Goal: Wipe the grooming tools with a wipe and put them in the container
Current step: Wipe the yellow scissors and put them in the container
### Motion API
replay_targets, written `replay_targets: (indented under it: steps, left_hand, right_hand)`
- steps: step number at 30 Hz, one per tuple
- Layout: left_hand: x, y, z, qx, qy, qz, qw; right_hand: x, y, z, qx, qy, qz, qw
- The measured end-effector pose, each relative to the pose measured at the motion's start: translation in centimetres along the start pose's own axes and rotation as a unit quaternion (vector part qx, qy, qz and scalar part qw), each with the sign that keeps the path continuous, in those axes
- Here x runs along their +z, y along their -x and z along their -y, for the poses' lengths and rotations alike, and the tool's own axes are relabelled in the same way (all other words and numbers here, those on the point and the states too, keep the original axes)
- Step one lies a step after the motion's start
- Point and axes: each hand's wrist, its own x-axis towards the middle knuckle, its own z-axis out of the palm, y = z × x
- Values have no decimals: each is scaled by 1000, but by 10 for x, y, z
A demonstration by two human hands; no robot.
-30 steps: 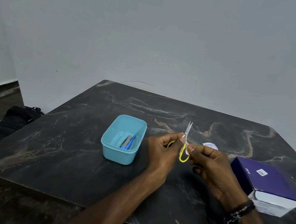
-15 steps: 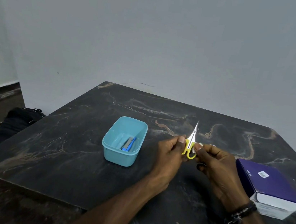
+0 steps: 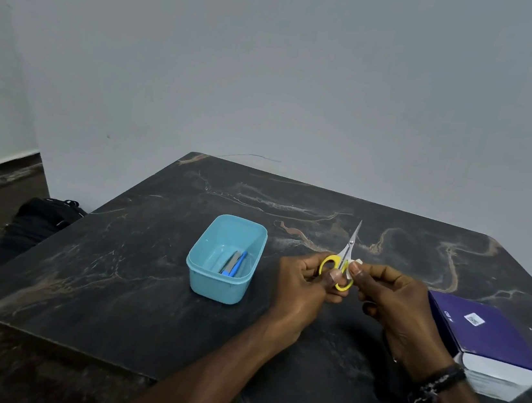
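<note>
Small scissors (image 3: 347, 250) with yellow handles and thin steel blades point up and away over the dark marble table (image 3: 136, 252). My left hand (image 3: 301, 283) grips the yellow handle loops. My right hand (image 3: 390, 299) pinches a small white wipe (image 3: 352, 264) against the handles near the pivot. A light blue plastic container (image 3: 225, 258) stands to the left of my hands, holding a grey nail file and a blue-handled tool.
A purple and white box (image 3: 489, 345) lies at the table's right side, close to my right wrist. A black bag (image 3: 38, 222) sits on the floor beyond the table's left edge. The wall rises right behind the table.
The scissors have shifted slightly right and turned, so both yellow loops now face me. My right hand's wipe has moved onto the handles.
</note>
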Motion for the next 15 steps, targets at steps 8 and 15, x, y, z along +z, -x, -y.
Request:
replay_targets:
  steps: [8,15]
  left_hand:
    - [1,-2,-1,0,0,-19,1000]
    - [-1,-4,-1,5,7,-62,998]
  right_hand:
    - [3,-20,24,-69,117,70,988]
    - [9,-37,28,-40,131,137,981]
